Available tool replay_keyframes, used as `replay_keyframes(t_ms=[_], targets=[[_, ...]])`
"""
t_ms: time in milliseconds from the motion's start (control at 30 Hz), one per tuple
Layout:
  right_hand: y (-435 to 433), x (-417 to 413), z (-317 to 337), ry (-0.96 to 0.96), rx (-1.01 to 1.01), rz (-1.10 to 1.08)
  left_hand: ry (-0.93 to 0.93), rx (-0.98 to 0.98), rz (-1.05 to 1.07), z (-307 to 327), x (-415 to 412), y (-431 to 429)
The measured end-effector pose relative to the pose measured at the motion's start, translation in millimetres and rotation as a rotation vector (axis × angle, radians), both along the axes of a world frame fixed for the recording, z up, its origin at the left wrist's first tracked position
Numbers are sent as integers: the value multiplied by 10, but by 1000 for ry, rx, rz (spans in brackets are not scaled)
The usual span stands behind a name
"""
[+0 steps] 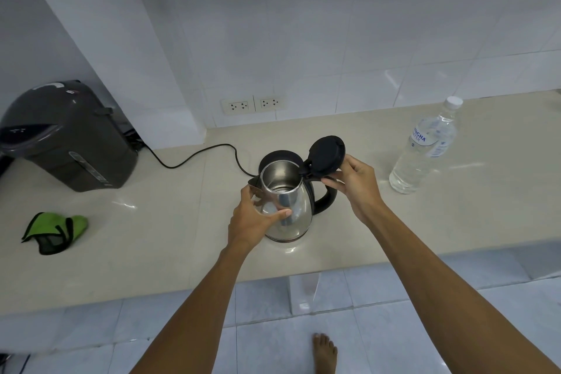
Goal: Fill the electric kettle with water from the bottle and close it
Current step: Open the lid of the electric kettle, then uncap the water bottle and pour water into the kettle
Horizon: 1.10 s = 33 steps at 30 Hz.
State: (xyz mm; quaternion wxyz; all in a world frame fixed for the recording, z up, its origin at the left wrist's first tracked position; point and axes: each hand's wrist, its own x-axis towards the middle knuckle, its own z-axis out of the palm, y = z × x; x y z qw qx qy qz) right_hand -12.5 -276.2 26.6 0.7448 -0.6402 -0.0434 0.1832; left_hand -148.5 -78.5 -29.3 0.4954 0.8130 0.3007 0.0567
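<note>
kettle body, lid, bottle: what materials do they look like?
Kettle body: polished metal, likely stainless steel; it mirrors the left hand holding it.
Lid: matte black, probably plastic; no reflections, hinged open by the right hand.
Bottle: clear thin plastic, see-through with water inside, white cap, printed label.

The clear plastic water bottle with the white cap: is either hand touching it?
Apart. The head view shows bare counter between the clear plastic water bottle and the right hand; the left hand is farther off.
</note>
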Motion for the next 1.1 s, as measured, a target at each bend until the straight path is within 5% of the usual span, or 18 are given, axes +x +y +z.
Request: replay_keyframes(t_ms=[667,867,1100], targets=[[-43,-29,-99,87,37,-45,-12,-10,7,76,-5,-52],[-210,-67,20,48,-117,-35,-80,55,6,291,-60,-129],[-672,-154,385,-266,-504,-44,-162,309,-106,745,7,-480]])
